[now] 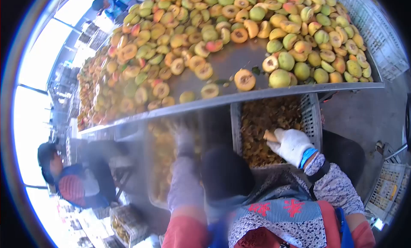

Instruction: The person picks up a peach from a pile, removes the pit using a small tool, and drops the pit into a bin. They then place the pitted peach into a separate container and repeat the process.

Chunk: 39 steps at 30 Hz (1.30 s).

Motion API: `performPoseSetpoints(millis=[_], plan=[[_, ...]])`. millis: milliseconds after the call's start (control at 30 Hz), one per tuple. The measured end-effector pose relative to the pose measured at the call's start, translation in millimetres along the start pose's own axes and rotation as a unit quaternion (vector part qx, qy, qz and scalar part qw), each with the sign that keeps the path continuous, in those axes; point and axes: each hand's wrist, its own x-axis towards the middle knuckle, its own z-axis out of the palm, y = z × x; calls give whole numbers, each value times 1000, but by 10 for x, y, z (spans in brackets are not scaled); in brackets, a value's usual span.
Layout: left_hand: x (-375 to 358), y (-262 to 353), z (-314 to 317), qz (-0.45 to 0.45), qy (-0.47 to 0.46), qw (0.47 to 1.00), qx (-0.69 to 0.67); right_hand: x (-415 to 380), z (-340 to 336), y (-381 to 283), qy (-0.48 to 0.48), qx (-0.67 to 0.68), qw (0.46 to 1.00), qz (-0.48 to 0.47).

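My right hand (292, 146), in a white glove, is closed around a small orange-tan piece (269, 135) that sticks out past the fingertips; I cannot tell what it is. Below that hand stands a crate (310, 119) filled with brown fruit stones (261, 147). My left hand (184, 134) is under the table's front edge, over a container of yellowish fruit pieces (160, 162). Haze on the view smears its fingers. Above both hands, the metal table (239, 55) carries a heap of peaches (205, 21), many of them halved. One peach half (245, 79) lies cut face up near the edge.
The table's raised metal rim (257, 94) runs across in front of me. A pale plastic crate (368, 25) stands beyond its right end, and another crate (389, 190) is on the floor at right. One person (77, 179) sits at left; another (113, 6) is farther back.
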Motion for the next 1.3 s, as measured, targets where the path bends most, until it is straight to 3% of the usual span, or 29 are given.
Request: performPoseSetpoints(millis=[33, 133, 200, 233, 300, 333, 367, 400, 467, 533, 600, 633, 667, 700, 767, 900, 967, 1000, 1033, 1067, 1100, 1133, 1167, 1200, 1233, 1300], plan=[[33, -15, 177, -63, 4, 994, -87, 3, -17, -24, -18, 3, 1000, 6], [145, -233, 136, -5, -79, 994, -80, 37, 15, -36, -25, 4, 1000, -7], [223, -471, 351, 168, -86, 982, 23, 25, -32, -66, -14, 10, 1000, -19], [247, -378, 160, 171, -82, 982, 26, -2, -85, -78, 1, 15, 1000, -27], [208, 32, -596, -123, -127, 971, -162, -56, -145, -71, 17, 24, 999, -31], [201, 195, -933, -119, -126, 972, -160, -73, -162, -65, 41, 30, 998, -40], [191, 353, -1269, -177, -3, 923, -343, -84, -172, -58, 64, 34, 996, -50], [172, 519, -1590, -227, 119, 822, -508, -92, -181, -54, 65, 36, 996, -48], [245, 938, -2176, -186, 173, 779, -574, -106, -197, -59, 102, 46, 992, -63], [509, 1213, -2304, -42, 61, 774, -629, -90, -162, -62, 119, 52, 989, -71], [775, 1648, -2472, 75, -82, 854, -508, -80, -131, -49, 151, 68, 983, -86], [808, 1906, -2488, 73, -115, 909, -394, -81, -133, -41, 153, 68, 982, -84], [936, 1963, -1988, 198, -53, 903, -377, -77, -143, -32, 165, 75, 980, -78], [951, 2137, -2159, 191, -185, 920, -286, -73, -166, -19, 178, 82, 978, -70], [1044, 2306, -2071, 213, -291, 891, -275, -83, -246, 3, 178, 84, 979, -61], [935, 2362, -2081, 214, -242, 859, -397, -82, -396, -26, 181, 127, 975, -31], [779, 2381, -2330, 29, -264, 685, -678, -49, -396, -62, 257, 250, 932, -60], [667, 2412, -2549, -10, -244, 651, -719, 6, -340, -61, 279, 301, 908, -85], [547, 2411, -2562, -8, -245, 652, -718, 4, -351, -86, 280, 301, 907, -84], [422, 2410, -2569, 145, -88, 743, -648, -5, -367, -115, 276, 315, 904, -81], [340, 2444, -2569, 288, 73, 788, -539, -17, -385, -139, 271, 328, 902, -78], [301, 2502, -2374, 144, -14, 794, -590, -32, -410, -155, 271, 328, 902, -78], [238, 2572, -2483, 143, -15, 793, -592, -54, -433, -169, 242, 310, 917, -64], [169, 2626, -2620, -12, -105, 613, -783, -67, -441, -176, 211, 290, 932, -50], [126, 2667, -2715, -166, -184, 372, -895, -59, -413, -158, 210, 288, 933, -49], [107, 2652, -2652, -189, -175, 371, -892, -26, -311, -118, 186, 264, 946, -30]])
